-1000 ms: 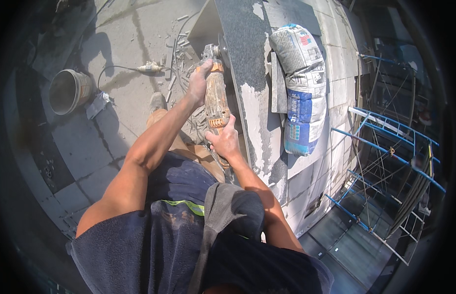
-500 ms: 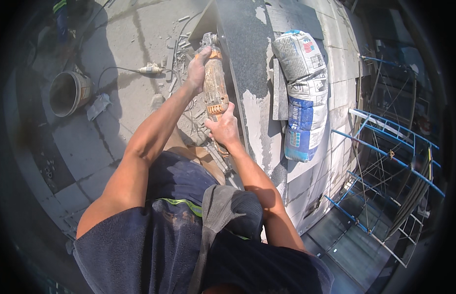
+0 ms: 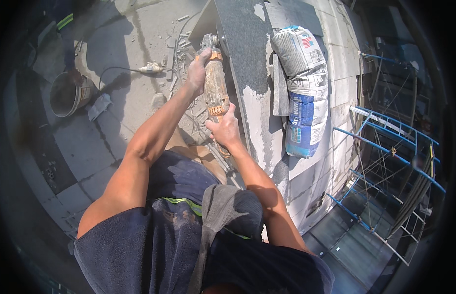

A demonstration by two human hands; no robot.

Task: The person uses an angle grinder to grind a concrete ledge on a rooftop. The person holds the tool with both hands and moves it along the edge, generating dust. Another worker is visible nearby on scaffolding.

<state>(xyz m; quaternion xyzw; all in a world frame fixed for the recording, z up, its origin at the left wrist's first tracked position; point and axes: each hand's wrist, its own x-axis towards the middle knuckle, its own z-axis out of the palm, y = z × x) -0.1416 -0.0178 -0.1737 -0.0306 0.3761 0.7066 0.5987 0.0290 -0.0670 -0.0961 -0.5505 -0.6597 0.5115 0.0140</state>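
- Sunlit paved floor (image 3: 76, 147) spreads out on the left of my view, dusty and scattered with stone strips (image 3: 170, 61).
- Through the head camera, I judge the work to be under way: the strips suggest some cutting is done, while the grinder (image 3: 216, 88) is at the left edge of the stone ledge (image 3: 242, 44). How much edge is left, or whether the disc touches it, I cannot tell.
- Both hands are wrapped around the grinder: the left hand (image 3: 197, 73) near its head, the right hand (image 3: 225, 130) at the rear handle.
- Ragged pale patches mark the ledge's dark top, where a plump blue-and-white bag (image 3: 302, 93) lies.
- Left of the hands, I see a cable connector (image 3: 150, 67) and a tilted bucket (image 3: 85, 93) on the floor.
- Blue scaffolding (image 3: 384, 147) stands beyond the ledge, lower down.
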